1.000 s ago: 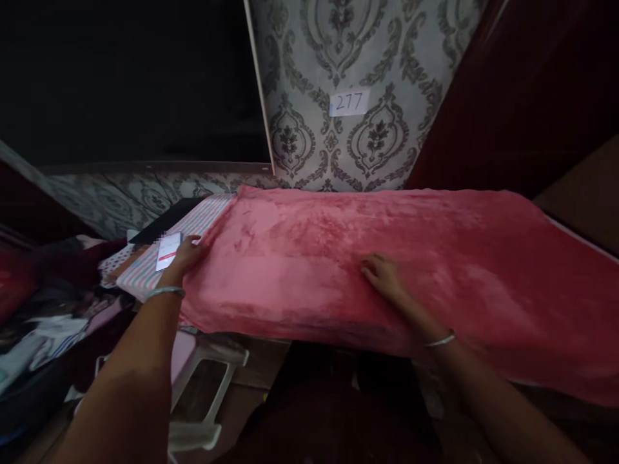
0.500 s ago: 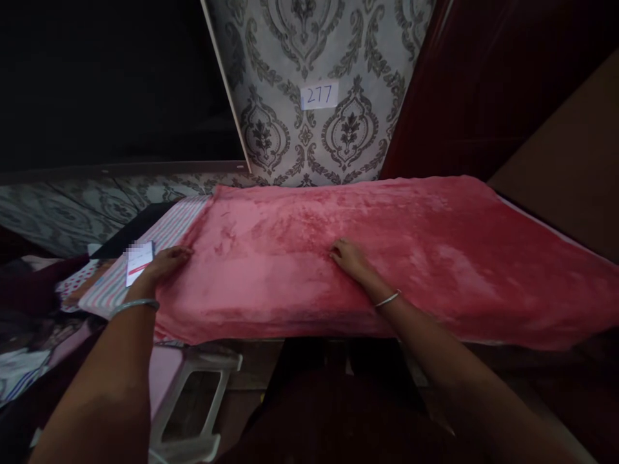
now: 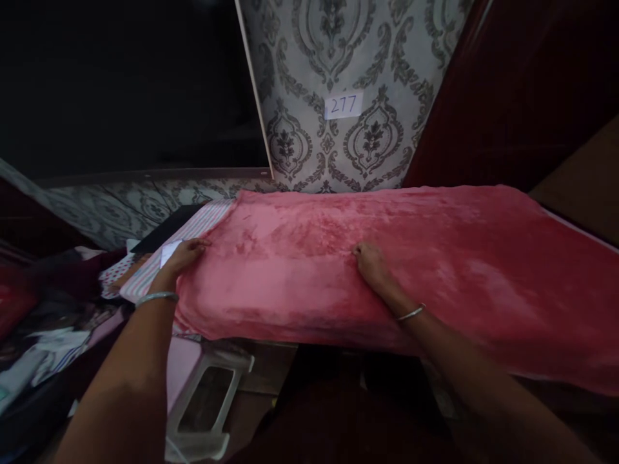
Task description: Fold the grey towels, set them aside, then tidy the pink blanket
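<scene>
A pink-red plush blanket (image 3: 290,283) lies spread over a long surface, its near edge hanging a little over the front. My left hand (image 3: 189,254) is at the blanket's left edge, with its fingers closed on the fabric there. Near the middle of the blanket my right hand (image 3: 371,263) rests with curled fingers pressed together on the plush; whether a fold is pinched inside is hard to see. A striped cloth (image 3: 203,220) shows beyond the left edge. Partly behind my left hand is a phone with a lit screen (image 3: 170,251).
A large dark screen (image 3: 135,84) hangs at the back left, beside patterned wallpaper with a paper card (image 3: 343,105) reading 277. A dark red panel (image 3: 488,96) stands at the right. Heaped clothes (image 3: 58,348) lie at the left, and a pale plastic frame (image 3: 220,399) sits below.
The view has turned left, so everything appears shifted right. My left hand now covers more of the phone. The right-hand fingers are curled more tightly, at nearly the same spot on the blanket.
</scene>
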Demonstrator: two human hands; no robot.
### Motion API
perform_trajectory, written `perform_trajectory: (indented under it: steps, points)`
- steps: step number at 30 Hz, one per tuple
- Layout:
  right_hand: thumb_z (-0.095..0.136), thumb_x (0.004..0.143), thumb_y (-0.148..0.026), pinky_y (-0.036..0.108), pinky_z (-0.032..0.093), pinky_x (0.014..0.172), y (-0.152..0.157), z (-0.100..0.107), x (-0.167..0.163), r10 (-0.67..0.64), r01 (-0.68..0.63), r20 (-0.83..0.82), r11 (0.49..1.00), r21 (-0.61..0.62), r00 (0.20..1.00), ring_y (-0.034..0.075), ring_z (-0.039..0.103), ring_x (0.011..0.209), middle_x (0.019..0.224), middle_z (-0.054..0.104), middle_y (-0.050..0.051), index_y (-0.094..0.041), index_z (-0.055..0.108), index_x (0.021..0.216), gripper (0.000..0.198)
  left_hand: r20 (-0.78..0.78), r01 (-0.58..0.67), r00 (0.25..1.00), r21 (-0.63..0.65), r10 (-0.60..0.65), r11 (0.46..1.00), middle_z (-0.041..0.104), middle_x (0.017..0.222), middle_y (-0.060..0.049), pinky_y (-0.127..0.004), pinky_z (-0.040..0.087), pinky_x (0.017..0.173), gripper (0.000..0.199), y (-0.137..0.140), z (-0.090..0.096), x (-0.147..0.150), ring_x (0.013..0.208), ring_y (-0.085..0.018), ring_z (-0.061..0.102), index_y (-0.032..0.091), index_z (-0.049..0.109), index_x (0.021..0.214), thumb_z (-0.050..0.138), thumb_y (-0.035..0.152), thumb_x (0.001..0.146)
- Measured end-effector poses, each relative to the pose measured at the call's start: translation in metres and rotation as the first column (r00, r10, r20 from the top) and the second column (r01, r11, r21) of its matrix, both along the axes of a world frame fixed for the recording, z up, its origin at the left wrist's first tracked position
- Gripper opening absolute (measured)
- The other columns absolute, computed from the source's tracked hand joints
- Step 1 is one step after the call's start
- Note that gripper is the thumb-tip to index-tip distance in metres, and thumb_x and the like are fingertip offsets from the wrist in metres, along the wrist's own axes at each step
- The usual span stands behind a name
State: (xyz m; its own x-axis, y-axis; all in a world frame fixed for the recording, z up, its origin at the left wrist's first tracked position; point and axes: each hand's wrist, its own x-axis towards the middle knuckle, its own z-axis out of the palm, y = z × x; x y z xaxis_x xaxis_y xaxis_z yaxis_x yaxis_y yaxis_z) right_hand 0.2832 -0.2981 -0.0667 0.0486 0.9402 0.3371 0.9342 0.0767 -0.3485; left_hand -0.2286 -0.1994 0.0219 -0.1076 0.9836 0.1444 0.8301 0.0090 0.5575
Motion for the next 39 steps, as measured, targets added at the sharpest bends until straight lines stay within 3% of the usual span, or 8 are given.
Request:
perform_trajectory:
  steps: [4,9,14,23,30,39]
  points:
    - [0.039,0.095,-0.016,0.035,0.046,0.084,0.003,0.009,0.008,0.025,-0.023,-0.031,0.998,0.058,0.999,0.025,0.062,0.091,0.095,0.071,0.015,-0.019,0.063,0.086,0.026,0.223,0.009,0.975,-0.048,0.001,0.999,0.076,0.097,-0.009,-0.034,0.056,0.087,0.039,-0.006,0.01,-0.002,0.097,-0.025,0.067,0.016,0.073,0.09,0.071,0.049,0.07]
    - [0.04,0.092,-0.02,0.036,0.047,0.081,0.003,0.022,0.018,0.048,-0.044,-0.047,0.995,0.086,0.998,0.026,0.063,0.088,0.092,0.072,0.013,-0.021,0.06,0.083,0.022,0.283,0.091,0.957,-0.072,-0.067,0.993,0.073,0.125,-0.01,-0.035,0.054,0.098,0.051,-0.022,0.024,-0.002,0.116,-0.028,0.064,0.018,0.074,0.096,0.079,0.056,0.062]
    - [0.044,0.091,-0.021,0.035,0.047,0.079,0.002,0.033,0.021,0.072,-0.065,-0.093,0.995,0.069,0.993,0.025,0.064,0.087,0.091,0.071,0.013,-0.023,0.057,0.08,0.017,0.179,0.25,0.958,-0.144,-0.223,0.958,0.074,0.122,-0.011,-0.04,0.052,0.104,0.06,-0.027,0.035,-0.008,0.121,-0.032,0.062,0.019,0.076,0.094,0.083,0.06,0.051]
    - [0.049,0.09,-0.023,0.033,0.046,0.069,0.002,0.031,0.039,0.164,-0.149,-0.155,0.983,0.108,0.974,0.024,0.066,0.076,0.082,0.07,0.008,-0.024,0.055,0.078,0.013,0.074,0.302,0.952,-0.108,-0.296,0.947,0.077,0.108,-0.016,-0.044,0.048,0.106,0.055,-0.031,0.042,-0.022,0.112,-0.034,0.064,0.019,0.077,0.085,0.069,0.063,0.053]
    - [0.05,0.091,-0.017,0.038,0.053,0.079,0.003,0.023,0.045,0.339,-0.33,-0.065,0.937,0.116,0.939,0.026,0.068,0.087,0.091,0.073,0.011,-0.022,0.068,0.084,0.02,-0.001,0.224,0.974,-0.069,-0.225,0.972,0.075,0.103,-0.016,-0.047,0.048,0.105,0.038,-0.038,0.049,-0.026,0.107,-0.035,0.064,0.024,0.07,0.074,0.063,0.058,0.058]
    - [0.051,0.096,-0.014,0.038,0.053,0.088,-0.008,0.005,0.05,0.32,-0.313,-0.04,0.942,0.118,0.947,0.024,0.066,0.093,0.094,0.073,0.009,-0.02,0.073,0.092,0.023,-0.141,0.196,0.971,0.014,-0.192,0.981,0.073,0.109,-0.015,-0.041,0.051,0.103,0.066,-0.04,0.042,-0.048,0.105,-0.031,0.065,0.019,0.072,0.087,0.059,0.078,0.061]
